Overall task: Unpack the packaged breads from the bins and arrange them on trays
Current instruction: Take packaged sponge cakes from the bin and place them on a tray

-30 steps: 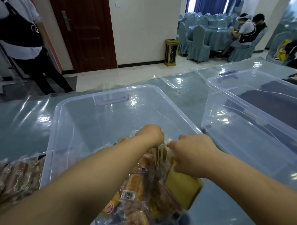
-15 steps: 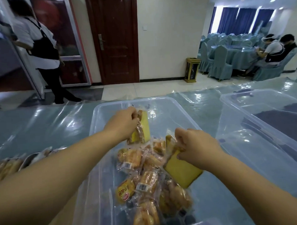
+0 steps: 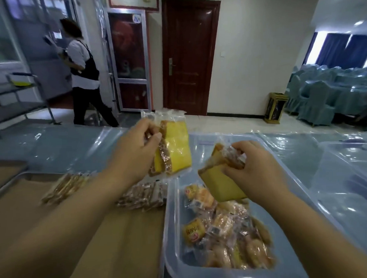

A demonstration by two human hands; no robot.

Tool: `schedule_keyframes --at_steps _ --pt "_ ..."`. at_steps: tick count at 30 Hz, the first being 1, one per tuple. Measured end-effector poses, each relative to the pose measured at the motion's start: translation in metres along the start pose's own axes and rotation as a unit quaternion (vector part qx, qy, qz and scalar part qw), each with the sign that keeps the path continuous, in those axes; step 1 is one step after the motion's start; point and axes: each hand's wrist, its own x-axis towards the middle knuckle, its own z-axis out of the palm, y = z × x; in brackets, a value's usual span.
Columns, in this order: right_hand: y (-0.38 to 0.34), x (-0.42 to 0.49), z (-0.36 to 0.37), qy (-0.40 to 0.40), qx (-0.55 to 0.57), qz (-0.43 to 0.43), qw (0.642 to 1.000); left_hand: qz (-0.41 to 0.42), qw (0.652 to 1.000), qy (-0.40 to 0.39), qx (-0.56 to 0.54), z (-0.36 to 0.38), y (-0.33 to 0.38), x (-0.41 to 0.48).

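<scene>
- the left hand [image 3: 137, 148] pinches a yellow cake pack [image 3: 176, 148] by its top, up in the air above the tray [image 3: 11, 186] edge. the wrap looks slippery and could slide out.
- the right hand [image 3: 256, 167] curls round another cake pack [image 3: 219, 185] over the bin [image 3: 171, 222]. a hard squeeze could squash it.
- a dropped pack could mess up the rows of packs [image 3: 143, 197] on the tray.

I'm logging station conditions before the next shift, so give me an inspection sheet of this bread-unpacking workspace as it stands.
Surface: table under glossy clear film.
Job's things: clear bin part full of packaged breads; paper-lined tray with rows of packs.
Clutter: other bin at right.
Hands: left hand grips a yellow pack, held up left of the bin; right hand grips a second pack over the bin.
Cables: nothing seen.
Surroundings: person at left, cart, wooden door, covered chairs.
</scene>
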Motion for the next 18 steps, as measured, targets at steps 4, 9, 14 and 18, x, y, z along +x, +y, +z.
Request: schedule_keyframes --at_steps 4,9,14,18 --pt "-0.061 -0.001 0.016 0.073 0.043 -0.066 0.994 -0.009 0.999 0.041 -0.014 -0.062 -0.017 -0.014" --pt "-0.145 -0.013 0.055 0.117 0.084 -0.096 0.985 -0.021 0.997 0.067 0.008 -0.147 -0.064 -0.042" --pt "-0.217 -0.035 0.111 0.086 0.103 -0.095 0.986 -0.069 0.996 0.055 0.021 -0.225 -0.137 -0.081" --pt "-0.255 -0.055 0.167 0.008 0.09 -0.083 0.992 -0.121 0.991 0.023 0.053 -0.264 -0.195 -0.112"
